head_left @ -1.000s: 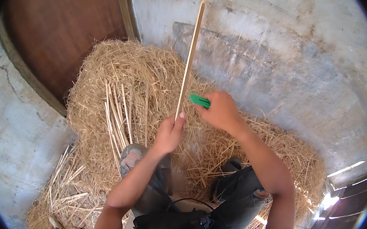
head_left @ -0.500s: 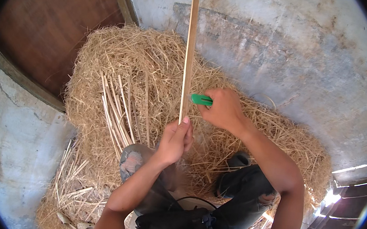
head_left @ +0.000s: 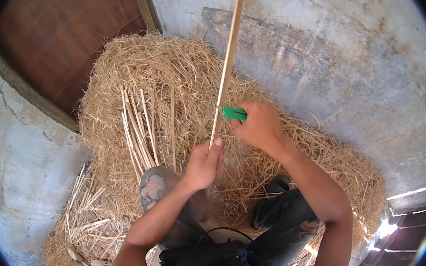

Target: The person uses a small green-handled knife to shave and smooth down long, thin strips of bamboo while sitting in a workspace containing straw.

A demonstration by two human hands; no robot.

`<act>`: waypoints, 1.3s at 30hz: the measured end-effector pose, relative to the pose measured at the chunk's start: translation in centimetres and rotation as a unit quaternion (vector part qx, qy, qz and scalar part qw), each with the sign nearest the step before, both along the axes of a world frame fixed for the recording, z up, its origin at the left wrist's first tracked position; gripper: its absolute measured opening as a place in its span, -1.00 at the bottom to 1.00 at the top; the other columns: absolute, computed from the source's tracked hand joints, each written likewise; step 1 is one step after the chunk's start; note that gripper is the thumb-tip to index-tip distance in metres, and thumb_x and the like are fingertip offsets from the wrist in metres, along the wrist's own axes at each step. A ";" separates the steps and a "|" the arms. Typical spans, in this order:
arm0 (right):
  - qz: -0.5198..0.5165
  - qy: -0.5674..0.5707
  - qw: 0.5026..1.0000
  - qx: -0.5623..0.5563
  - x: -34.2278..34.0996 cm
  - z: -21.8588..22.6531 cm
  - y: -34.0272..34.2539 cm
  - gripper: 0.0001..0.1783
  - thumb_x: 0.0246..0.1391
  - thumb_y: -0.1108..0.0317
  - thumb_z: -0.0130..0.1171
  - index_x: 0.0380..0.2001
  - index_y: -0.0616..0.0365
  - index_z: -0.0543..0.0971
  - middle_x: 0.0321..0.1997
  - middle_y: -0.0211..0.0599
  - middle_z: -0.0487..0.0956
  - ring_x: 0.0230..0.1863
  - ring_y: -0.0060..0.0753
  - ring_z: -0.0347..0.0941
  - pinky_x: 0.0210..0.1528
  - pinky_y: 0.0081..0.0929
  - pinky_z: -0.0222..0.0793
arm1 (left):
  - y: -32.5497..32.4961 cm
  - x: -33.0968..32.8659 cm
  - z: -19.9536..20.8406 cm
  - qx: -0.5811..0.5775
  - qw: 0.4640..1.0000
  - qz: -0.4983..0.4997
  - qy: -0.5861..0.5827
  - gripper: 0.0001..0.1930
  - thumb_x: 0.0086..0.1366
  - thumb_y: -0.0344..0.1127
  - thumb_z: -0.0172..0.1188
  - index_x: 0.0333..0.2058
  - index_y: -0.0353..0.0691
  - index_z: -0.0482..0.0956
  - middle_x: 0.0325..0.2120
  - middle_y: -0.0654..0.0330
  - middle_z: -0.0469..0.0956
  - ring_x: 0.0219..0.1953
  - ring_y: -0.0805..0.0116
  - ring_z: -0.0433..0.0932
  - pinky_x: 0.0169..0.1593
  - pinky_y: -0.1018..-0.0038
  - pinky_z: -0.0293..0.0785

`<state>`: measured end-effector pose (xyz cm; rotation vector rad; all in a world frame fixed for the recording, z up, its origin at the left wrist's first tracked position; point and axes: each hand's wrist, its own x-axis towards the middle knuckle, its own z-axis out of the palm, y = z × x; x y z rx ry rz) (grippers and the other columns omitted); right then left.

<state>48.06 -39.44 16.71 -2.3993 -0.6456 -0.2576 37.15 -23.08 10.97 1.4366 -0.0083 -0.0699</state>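
Observation:
My left hand point(head_left: 204, 164) is closed around the lower end of a long, pale bamboo strip point(head_left: 229, 57), which stands up and leans slightly right at its top. In my right hand point(head_left: 260, 124) is a green utility knife point(head_left: 234, 113), gripped by its handle. The knife's tip meets the strip a short way above my left fingers. Part of my right fingers is hidden behind the hand. Below and left of the strip, several split bamboo strips point(head_left: 139, 128) lie on the straw beside my left knee.
A big heap of dry straw point(head_left: 153, 60) fills the area ahead. Behind it stand a stained grey wall point(head_left: 332, 62) and a brown wooden panel point(head_left: 69, 32). Cut bamboo pieces point(head_left: 78, 258) lie at the lower left. Dark slats point(head_left: 397, 243) let light in at right.
The bamboo strip's top has tilted to the right, and its face has turned. The knife now touches the strip, where a small gap showed before. My right hand has barely moved.

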 end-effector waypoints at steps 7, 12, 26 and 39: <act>-0.003 -0.007 0.996 -0.085 0.2 -0.4 -0.4 -0.88 -0.11 0.35 0.27 -0.56 0.18 0.65 -0.62 -0.04 0.56 -0.53 0.09 0.55 -0.42 -0.05 0.45 | -1.0 -0.6 -2.8 0.214 0.969 0.089 -0.080 -0.55 0.63 -0.05 -0.09 -0.43 -0.23 0.44 -0.66 0.37 0.34 -0.64 0.57 0.31 -0.54 0.51 0.24; -0.007 -0.004 0.990 -0.138 0.4 -1.7 0.1 -0.89 -0.10 0.36 0.27 -0.53 0.16 0.67 -0.53 -0.09 0.63 -0.47 0.02 0.60 -0.38 -0.06 0.52 | -1.4 -1.6 -3.4 0.238 0.959 0.128 -0.087 -0.54 0.62 -0.06 -0.08 -0.40 -0.27 0.50 -0.66 0.34 0.38 -0.61 0.54 0.36 -0.50 0.45 0.29; -0.039 -0.041 0.978 -0.200 1.5 -1.6 1.0 -0.80 0.06 0.39 0.18 -0.58 0.20 0.66 -0.55 -0.10 0.63 -0.52 -0.10 0.61 -0.47 -0.13 0.50 | -0.3 -3.5 -4.1 0.100 0.994 0.044 0.009 -0.57 0.65 -0.04 -0.15 -0.35 -0.22 0.39 -0.73 0.38 0.27 -0.73 0.60 0.22 -0.64 0.56 0.14; -0.245 0.015 0.959 -0.139 7.3 1.7 -5.3 -0.84 0.11 0.37 0.21 -0.42 0.20 0.70 -0.47 -0.08 0.66 -0.47 -0.16 0.63 -0.40 -0.16 0.57 | -0.1 -16.7 -5.7 0.257 0.966 -0.035 0.015 -0.61 0.59 -0.15 -0.03 -0.36 -0.32 0.52 -0.61 -0.02 0.52 -0.54 0.06 0.60 -0.37 0.20 0.49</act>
